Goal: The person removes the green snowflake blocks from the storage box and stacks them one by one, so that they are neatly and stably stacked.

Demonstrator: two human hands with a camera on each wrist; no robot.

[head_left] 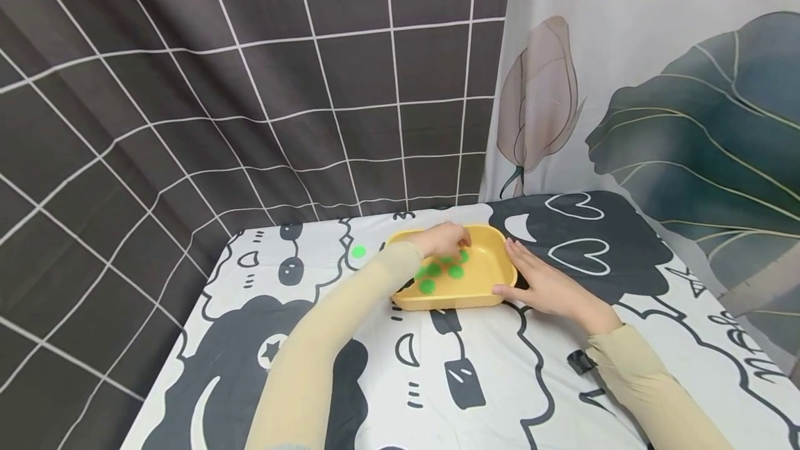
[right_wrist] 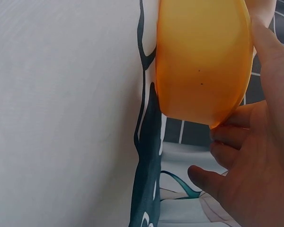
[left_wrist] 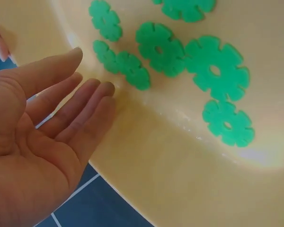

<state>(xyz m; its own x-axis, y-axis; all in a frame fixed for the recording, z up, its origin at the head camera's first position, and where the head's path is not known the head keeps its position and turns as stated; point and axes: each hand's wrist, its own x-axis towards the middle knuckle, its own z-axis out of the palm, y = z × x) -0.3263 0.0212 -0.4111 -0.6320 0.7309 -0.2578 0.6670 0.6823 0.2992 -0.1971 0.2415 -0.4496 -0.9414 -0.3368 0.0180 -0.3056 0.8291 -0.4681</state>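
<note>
Several green notched plastic discs, flower-shaped with a slot in the middle (left_wrist: 161,47), lie in a yellow tray (head_left: 487,269). My left hand (head_left: 445,236) is over the left part of the tray, fingers loosely bent. In the left wrist view, nothing sits between the thumb and fingers of that hand (left_wrist: 52,113), and its fingertips are close to a pair of discs (left_wrist: 120,65). At the tray's right end, my right hand (head_left: 544,283) rests its extended fingers against the rim. The right wrist view has this hand (right_wrist: 255,151) beside the orange-looking outer wall (right_wrist: 203,61).
One green disc (head_left: 358,252) lies outside the tray, to its left on the black-and-white patterned cloth (head_left: 387,380). A dark grid curtain (head_left: 350,75) hangs behind the table, and a pale leaf-print curtain (head_left: 562,123) hangs at the right.
</note>
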